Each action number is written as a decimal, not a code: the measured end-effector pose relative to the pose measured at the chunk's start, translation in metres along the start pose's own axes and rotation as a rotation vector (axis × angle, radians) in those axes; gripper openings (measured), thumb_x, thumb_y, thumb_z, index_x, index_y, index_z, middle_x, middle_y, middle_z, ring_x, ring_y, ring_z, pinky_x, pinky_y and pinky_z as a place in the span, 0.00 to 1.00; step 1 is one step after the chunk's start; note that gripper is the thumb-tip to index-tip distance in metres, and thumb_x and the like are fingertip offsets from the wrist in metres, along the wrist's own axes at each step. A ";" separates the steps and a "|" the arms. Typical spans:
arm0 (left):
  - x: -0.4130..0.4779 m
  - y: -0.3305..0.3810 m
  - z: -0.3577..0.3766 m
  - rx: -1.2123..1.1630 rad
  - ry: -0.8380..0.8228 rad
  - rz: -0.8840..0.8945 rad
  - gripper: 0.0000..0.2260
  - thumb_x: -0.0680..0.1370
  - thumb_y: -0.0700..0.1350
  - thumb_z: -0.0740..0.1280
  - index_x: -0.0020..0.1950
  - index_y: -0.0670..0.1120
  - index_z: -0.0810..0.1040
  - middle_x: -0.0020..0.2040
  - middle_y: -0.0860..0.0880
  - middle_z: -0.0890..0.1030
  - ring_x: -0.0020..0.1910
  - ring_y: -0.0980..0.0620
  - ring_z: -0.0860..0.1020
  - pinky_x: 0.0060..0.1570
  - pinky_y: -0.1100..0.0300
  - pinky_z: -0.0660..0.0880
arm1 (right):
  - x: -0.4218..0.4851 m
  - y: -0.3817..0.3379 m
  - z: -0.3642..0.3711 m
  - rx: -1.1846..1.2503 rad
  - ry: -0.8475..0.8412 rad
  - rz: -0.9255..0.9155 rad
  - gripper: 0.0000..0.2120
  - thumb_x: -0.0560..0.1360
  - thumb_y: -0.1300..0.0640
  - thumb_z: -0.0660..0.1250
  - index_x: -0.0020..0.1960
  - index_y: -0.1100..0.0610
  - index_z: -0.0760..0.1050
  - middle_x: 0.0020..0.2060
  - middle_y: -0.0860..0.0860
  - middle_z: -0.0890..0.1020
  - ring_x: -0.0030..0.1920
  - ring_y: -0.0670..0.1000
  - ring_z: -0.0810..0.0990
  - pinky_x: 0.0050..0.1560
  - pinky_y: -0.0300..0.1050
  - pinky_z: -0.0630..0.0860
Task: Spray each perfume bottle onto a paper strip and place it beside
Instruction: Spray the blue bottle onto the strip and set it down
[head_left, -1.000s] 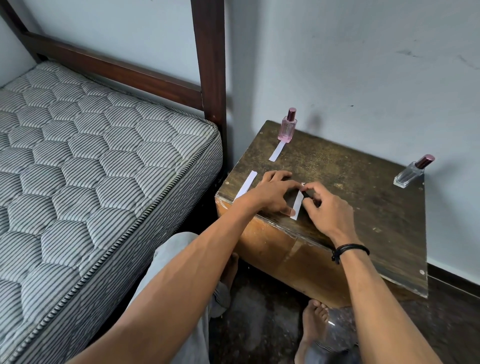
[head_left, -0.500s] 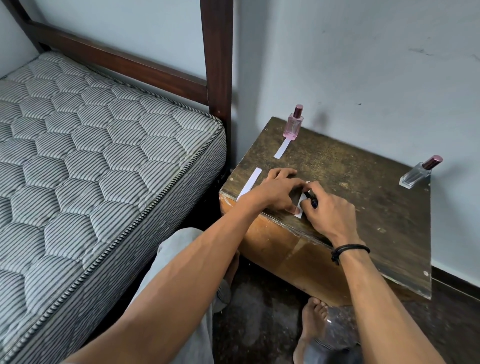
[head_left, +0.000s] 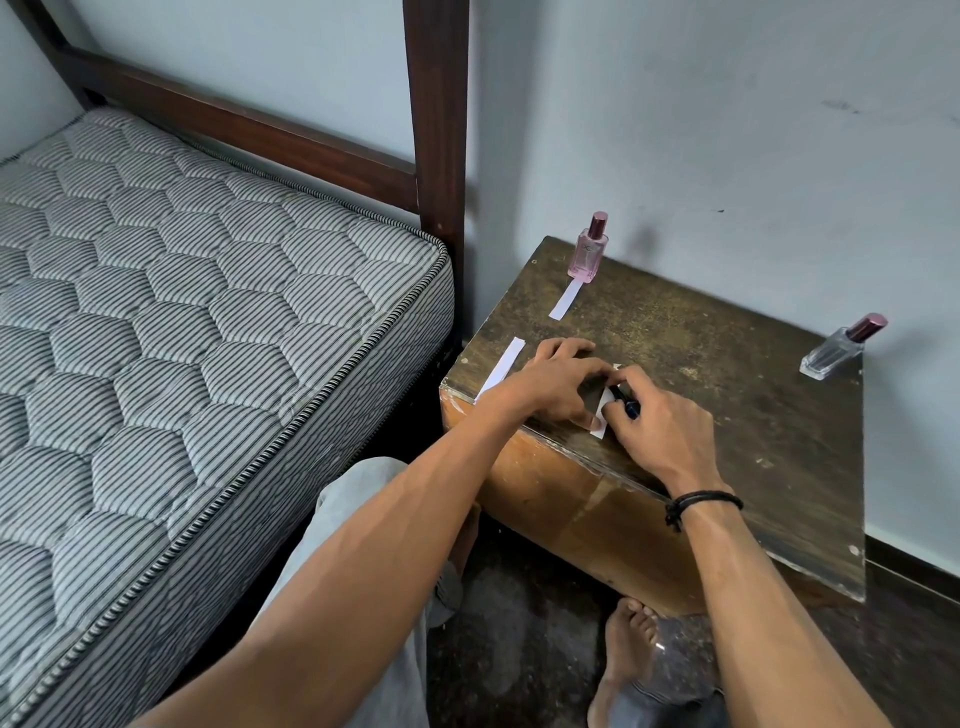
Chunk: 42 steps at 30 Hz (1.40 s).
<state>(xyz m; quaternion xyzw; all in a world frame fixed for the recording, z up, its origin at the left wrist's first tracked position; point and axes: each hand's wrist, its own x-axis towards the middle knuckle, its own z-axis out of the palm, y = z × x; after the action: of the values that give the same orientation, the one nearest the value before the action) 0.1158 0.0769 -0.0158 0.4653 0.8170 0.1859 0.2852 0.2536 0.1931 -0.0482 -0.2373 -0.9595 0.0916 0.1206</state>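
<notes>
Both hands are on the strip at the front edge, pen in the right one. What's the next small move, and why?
Probably finish marking, then lift the pen. The left hand pins the paper strip while the right hand holds the pen on it; the clear bottle still has no strip beside it.

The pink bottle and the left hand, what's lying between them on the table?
In the head view, one paper strip lies between the pink bottle and the left hand; otherwise bare table.
</notes>
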 end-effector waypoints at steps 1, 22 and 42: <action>0.000 -0.001 0.000 -0.001 0.001 0.003 0.36 0.72 0.51 0.77 0.78 0.55 0.66 0.80 0.52 0.54 0.79 0.45 0.45 0.78 0.44 0.54 | 0.000 0.000 -0.001 0.020 0.008 0.003 0.11 0.80 0.49 0.63 0.62 0.47 0.73 0.32 0.49 0.79 0.34 0.57 0.78 0.32 0.47 0.70; 0.003 -0.006 -0.001 -0.025 0.003 0.006 0.37 0.71 0.47 0.78 0.77 0.53 0.67 0.80 0.52 0.56 0.78 0.46 0.47 0.77 0.46 0.55 | 0.002 -0.003 -0.001 -0.012 0.011 -0.009 0.10 0.80 0.49 0.63 0.61 0.47 0.74 0.33 0.49 0.78 0.35 0.57 0.76 0.32 0.48 0.69; 0.002 -0.004 -0.001 -0.018 -0.012 -0.004 0.37 0.72 0.48 0.78 0.78 0.52 0.65 0.80 0.52 0.55 0.79 0.46 0.46 0.78 0.45 0.54 | 0.002 -0.005 -0.003 -0.015 -0.025 0.031 0.11 0.80 0.48 0.63 0.61 0.48 0.73 0.34 0.49 0.77 0.35 0.55 0.72 0.32 0.47 0.66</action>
<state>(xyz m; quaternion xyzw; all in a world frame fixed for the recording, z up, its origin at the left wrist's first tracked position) 0.1119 0.0762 -0.0179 0.4620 0.8147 0.1899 0.2946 0.2504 0.1898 -0.0439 -0.2519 -0.9578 0.0895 0.1053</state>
